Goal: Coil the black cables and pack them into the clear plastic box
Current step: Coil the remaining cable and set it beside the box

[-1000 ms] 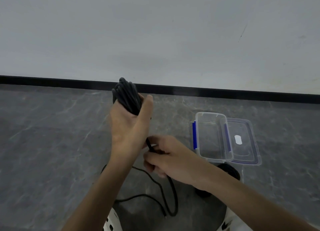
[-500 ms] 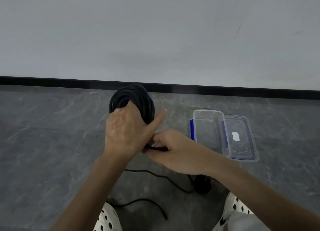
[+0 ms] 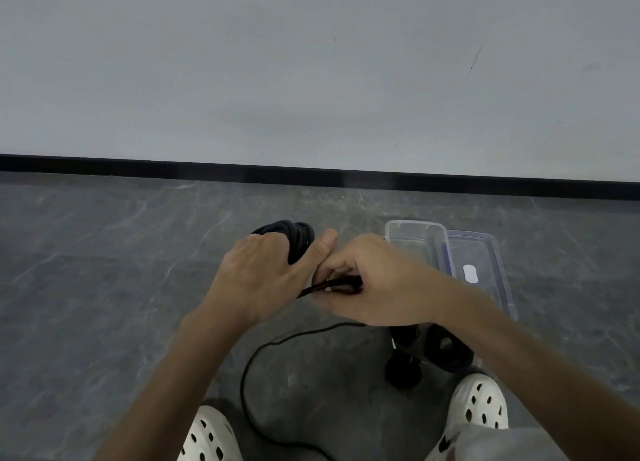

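Observation:
My left hand [image 3: 258,275] grips a thick coil of black cable [image 3: 296,236], which sticks out beyond the fingers. My right hand [image 3: 377,280] pinches the cable's loose strand [image 3: 325,286] just right of the left thumb. The rest of that cable [image 3: 263,349] trails down in a loop over the floor between my feet. The clear plastic box [image 3: 414,239] stands open on the floor right of my hands, partly hidden by my right hand. Its lid [image 3: 485,263] with blue trim lies beside it.
The grey marble floor [image 3: 104,287] meets a grey wall at a black skirting strip [image 3: 311,175]. Dark round objects [image 3: 446,351] lie under my right forearm. White perforated clogs [image 3: 479,405] are on my feet at the bottom.
Both hands have dropped lower and nearer to me. The coil has tipped from upright to pointing away. My right hand has come up level with the left, holding the strand.

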